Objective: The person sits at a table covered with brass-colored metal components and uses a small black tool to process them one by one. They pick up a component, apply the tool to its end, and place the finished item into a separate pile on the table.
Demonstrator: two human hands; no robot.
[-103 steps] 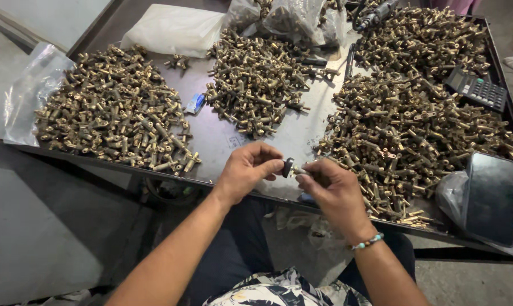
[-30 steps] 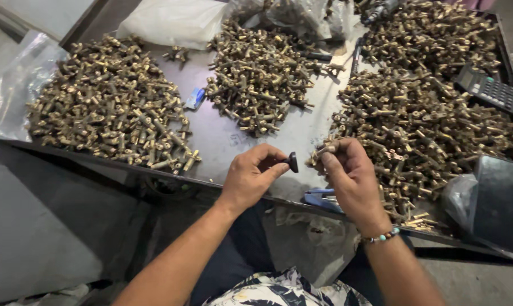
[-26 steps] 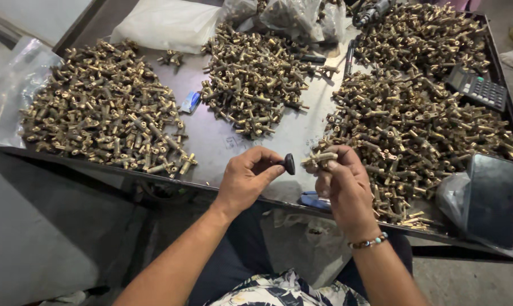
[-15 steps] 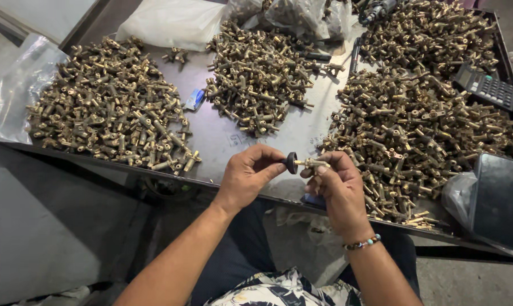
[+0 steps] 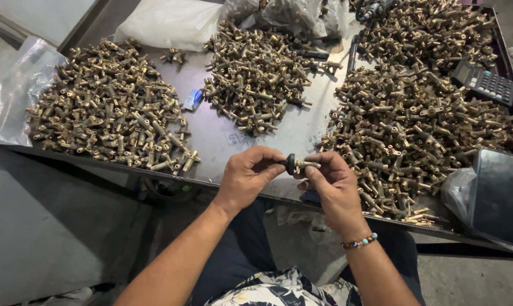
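right now my left hand (image 5: 246, 178) pinches a black knob (image 5: 290, 164) against the brass fitting (image 5: 306, 165) gripped in my right hand (image 5: 333, 184). both hover over the surface (image 5: 222, 133) edge, between brass heaps (image 5: 109, 107).

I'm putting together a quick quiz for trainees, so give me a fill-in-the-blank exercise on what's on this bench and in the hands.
1. The left hand pinches a small ____ round cap against a brass fitting held by the right hand.
2. The table holds ____ heaps of brass fittings.
3. A dark calculator lies at the table's far ____ side.
4. The beaded bracelet is on the ____ wrist.

Missing words: black; three; right; right
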